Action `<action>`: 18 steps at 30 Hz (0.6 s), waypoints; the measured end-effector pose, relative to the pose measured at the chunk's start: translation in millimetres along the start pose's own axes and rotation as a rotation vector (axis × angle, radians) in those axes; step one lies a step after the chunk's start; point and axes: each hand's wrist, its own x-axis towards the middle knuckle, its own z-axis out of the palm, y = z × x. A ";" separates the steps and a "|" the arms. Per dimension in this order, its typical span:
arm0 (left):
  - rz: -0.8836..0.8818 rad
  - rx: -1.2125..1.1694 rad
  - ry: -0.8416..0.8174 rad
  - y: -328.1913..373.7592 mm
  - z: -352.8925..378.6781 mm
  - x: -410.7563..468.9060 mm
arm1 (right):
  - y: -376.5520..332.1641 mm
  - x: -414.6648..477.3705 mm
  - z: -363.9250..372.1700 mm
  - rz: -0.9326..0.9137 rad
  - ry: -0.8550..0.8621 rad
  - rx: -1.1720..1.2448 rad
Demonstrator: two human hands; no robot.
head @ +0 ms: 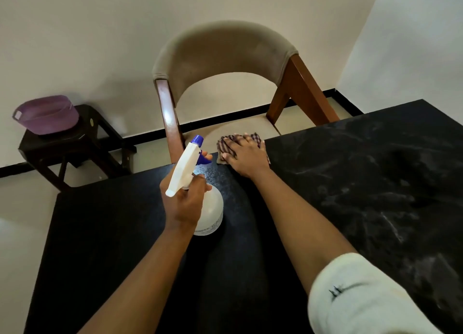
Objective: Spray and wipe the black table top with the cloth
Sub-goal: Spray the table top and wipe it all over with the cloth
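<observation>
Status: task looks early to mid-way, judging by the surface. The left hand (186,201) grips the neck of the white spray bottle (209,208), held above the black table top (112,233), blue nozzle (198,140) aimed toward 12 o'clock and a fingertip on the blue trigger; whether it is being squeezed cannot be told. The right hand (246,158) lies flat, fingers spread, pressing the checked cloth (226,143) onto the table at its far edge, about 1 o'clock from the bottle, right in front of the chair (225,50). A patch of fine mist droplets sits on the top between bottle and cloth, running back toward 6 o'clock along the centre line, so spraying of the middle strip appears done and wiping of it appears to be only starting at the far edge. The right part of the top, 2 to 4 o'clock, shows pale smears and streaks; it is hard to say whether that is wipe residue or untouched grime, but it does not look finished. The left part, 8 to 10 o'clock, looks dull and dry, with no droplets visible, probably not sprayed yet. Likely left: wipe the wet strip, spray and wipe the left side, recheck the streaked right side. Off the table at 10 o'clock a purple basin (46,114) sits on a dark stool (75,146), not involved.
</observation>
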 end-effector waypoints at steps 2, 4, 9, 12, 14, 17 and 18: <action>-0.005 0.002 -0.004 -1.2 3.2 7.8 | 6.9 -12.5 -3.7 -0.010 0.001 -0.005; -0.002 0.019 -0.004 -3.3 7.5 10.9 | 20.6 -44.3 0.1 -0.006 0.012 -0.002; -0.001 0.029 0.019 -17.0 14.3 23.3 | 40.2 -129.3 15.6 -0.015 -0.054 -0.084; -0.005 0.023 0.026 -24.2 19.3 37.9 | 41.5 -97.6 18.9 -0.026 -0.029 -0.051; 0.000 0.033 0.029 -29.0 21.1 44.1 | 41.6 -51.2 18.8 -0.036 0.015 -0.035; -0.016 0.075 0.023 -37.8 18.1 43.6 | 37.6 17.4 16.5 -0.011 0.020 -0.031; -0.021 0.085 0.025 -38.3 15.6 42.5 | 33.9 35.1 14.8 -0.005 0.018 -0.035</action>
